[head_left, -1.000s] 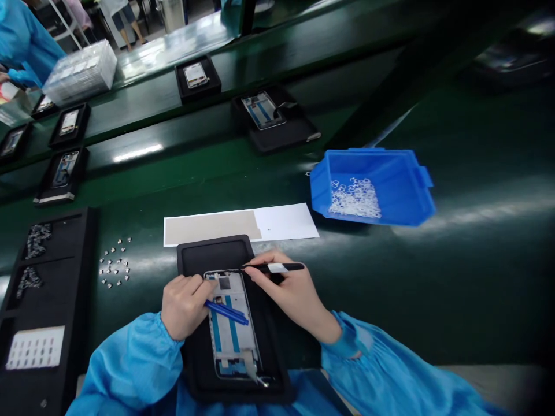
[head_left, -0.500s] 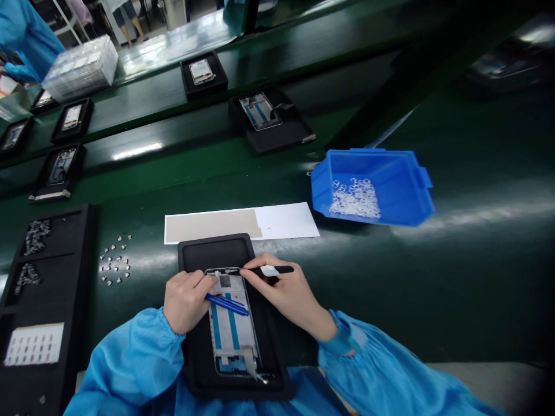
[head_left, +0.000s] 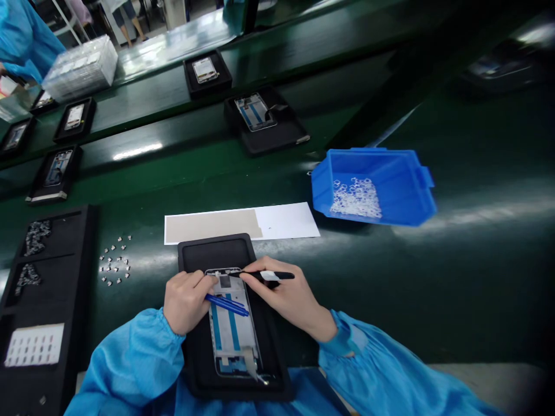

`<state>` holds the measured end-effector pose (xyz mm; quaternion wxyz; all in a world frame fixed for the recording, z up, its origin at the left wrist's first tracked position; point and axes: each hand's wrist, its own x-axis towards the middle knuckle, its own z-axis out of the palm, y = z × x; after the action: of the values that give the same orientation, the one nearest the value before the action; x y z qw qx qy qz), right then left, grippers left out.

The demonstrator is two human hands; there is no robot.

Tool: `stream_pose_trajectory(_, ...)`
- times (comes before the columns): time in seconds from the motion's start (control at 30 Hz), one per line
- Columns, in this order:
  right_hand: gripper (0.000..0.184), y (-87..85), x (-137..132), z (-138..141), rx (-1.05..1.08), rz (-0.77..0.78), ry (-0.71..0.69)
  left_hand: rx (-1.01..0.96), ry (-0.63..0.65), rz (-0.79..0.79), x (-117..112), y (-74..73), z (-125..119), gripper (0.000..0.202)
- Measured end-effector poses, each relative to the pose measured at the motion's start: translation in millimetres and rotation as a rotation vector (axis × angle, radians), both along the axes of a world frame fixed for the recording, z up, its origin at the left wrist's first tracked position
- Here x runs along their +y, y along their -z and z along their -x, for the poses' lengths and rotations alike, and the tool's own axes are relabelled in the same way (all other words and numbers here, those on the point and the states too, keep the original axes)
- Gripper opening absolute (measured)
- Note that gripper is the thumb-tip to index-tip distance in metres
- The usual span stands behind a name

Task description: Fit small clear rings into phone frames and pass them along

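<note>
An opened phone frame [head_left: 236, 338], silver with blue strips, lies in a black foam tray [head_left: 212, 251]. My left hand [head_left: 187, 300] is closed around a slim blue pen-like tool [head_left: 229, 305], its fingertips at the frame's upper left edge. Pinched in my right hand [head_left: 288, 297] are black tweezers [head_left: 284, 276] with a white label, their tip over the frame's top end. Tiny parts under the tip are too small to make out. A loose flex cable [head_left: 250, 363] sticks out at the frame's lower end.
A blue bin [head_left: 401, 190] holds small white rings. Behind the tray lies a white card [head_left: 290, 221]. Small metal parts [head_left: 115, 267] are scattered left, beside a black compartment tray [head_left: 80, 254]. Phone trays [head_left: 277, 136] stand on the belts. Far left is a co-worker's blue sleeve [head_left: 26, 34].
My right hand has shifted slightly down with the black tweezers. Trays on the far belt have slid a little right, those on the nearer belt a little left. My left hand stays put.
</note>
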<state>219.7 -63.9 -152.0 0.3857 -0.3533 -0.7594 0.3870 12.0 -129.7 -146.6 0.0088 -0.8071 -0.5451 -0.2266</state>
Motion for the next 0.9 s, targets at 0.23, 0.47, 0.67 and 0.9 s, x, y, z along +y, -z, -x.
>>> stream_pose_trajectory(0.23, 0.012, -0.9, -1, 1, -0.006, -0.071, 0.000, -0.003, -0.005, -0.007, 0, -0.5, -1, 0.023)
stream_pose_trajectory(0.47, 0.007, 7.3, -6, 0, -0.020, -0.258, -0.101, 0.003, -0.016, -0.010, 1, -2.4, -2, 0.025)
stream_pose_trajectory(0.67, 0.011, 3.0, -2, -4, 0.055, 0.002, 0.082, -0.077, 0.002, -0.090, -2, -6.2, 1, 0.021)
stream_pose_trajectory(0.9, 0.018, 14.3, 4, 0, 0.253, 0.098, 0.328, -0.216, -0.282, 0.080, -65, -13.9, 22, 0.041)
